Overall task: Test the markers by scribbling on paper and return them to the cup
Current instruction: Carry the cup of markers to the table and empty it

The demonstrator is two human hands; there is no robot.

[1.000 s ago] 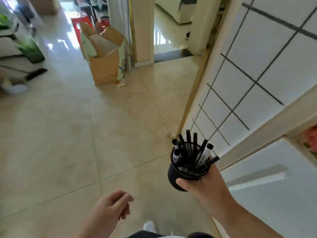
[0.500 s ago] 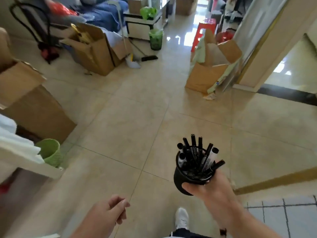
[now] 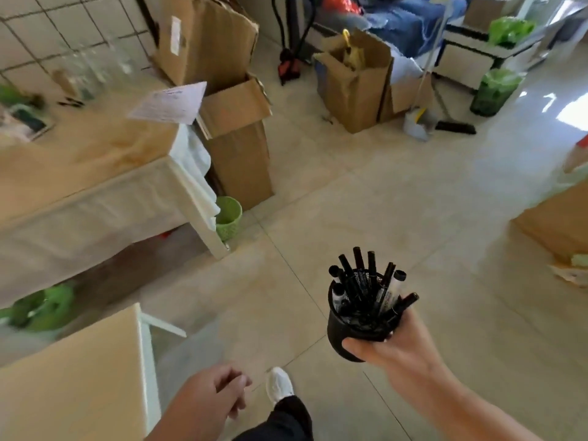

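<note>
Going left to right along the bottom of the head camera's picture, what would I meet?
Tan tabletop corner → left hand, loosely curled and holding nothing → white shoe → black cup full of markers → right hand gripping that cup.

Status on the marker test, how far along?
Nothing tested yet. The right hand grips the cup, full of capped markers, out over the floor; the left hand holds nothing. Left: reach the table, where paper lies, scribble, refill.
</note>
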